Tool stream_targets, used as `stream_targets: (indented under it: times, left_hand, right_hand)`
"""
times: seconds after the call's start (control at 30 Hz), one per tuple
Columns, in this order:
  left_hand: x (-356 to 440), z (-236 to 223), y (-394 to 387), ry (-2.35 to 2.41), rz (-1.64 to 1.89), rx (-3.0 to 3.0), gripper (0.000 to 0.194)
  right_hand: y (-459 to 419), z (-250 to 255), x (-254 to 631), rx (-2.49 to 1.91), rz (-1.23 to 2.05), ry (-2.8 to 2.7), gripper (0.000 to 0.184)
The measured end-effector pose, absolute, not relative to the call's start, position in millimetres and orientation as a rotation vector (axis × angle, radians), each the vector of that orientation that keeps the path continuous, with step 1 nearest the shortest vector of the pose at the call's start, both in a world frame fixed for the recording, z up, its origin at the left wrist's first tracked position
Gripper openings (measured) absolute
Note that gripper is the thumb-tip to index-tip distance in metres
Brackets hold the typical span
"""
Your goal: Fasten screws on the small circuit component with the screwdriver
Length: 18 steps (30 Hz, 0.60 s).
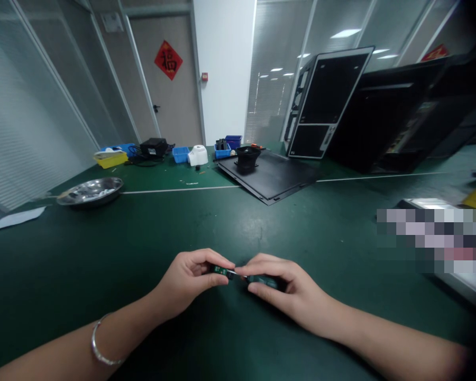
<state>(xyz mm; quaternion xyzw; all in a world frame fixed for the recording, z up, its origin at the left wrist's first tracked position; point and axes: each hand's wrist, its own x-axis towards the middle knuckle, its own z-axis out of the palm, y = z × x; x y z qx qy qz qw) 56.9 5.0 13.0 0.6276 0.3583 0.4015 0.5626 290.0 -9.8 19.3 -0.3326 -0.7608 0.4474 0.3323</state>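
Observation:
Both my hands meet low over the green table (pixel 238 222), near its front edge. My left hand (pixel 190 283) is closed in a pinch round a small dark green part (pixel 219 270). My right hand (pixel 280 288) is closed round a dark tool handle (pixel 262 280), and a thin metal tip pokes from it toward the green part. The two pieces touch or nearly touch between my fingertips. A silver bracelet (pixel 101 346) sits on my left wrist.
A metal bowl (pixel 90 191) stands at the far left beside white paper (pixel 18 218). A black flat panel (pixel 272 177) bearing a black fan lies mid-back. Blue bins (pixel 180 154), a yellow tray (pixel 111 159) and a white object (pixel 198 155) line the far edge. Computer cases (pixel 327 103) stand back right.

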Motion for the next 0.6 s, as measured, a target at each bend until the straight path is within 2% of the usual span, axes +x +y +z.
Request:
stream_targets:
  times: [0.47, 0.6]
  left_hand:
    - [54.3, 13.0, 6.9, 0.787, 0.911, 1.414, 0.011]
    - [53.3, 11.4, 7.6, 0.787, 0.908, 1.301, 0.027]
  right_hand:
    - [-10.1, 21.8, 288.6, -0.922, 1.181, -1.981, 0.028]
    - [-9.9, 21.1, 288.8, -0.919, 1.192, -1.977, 0.027]
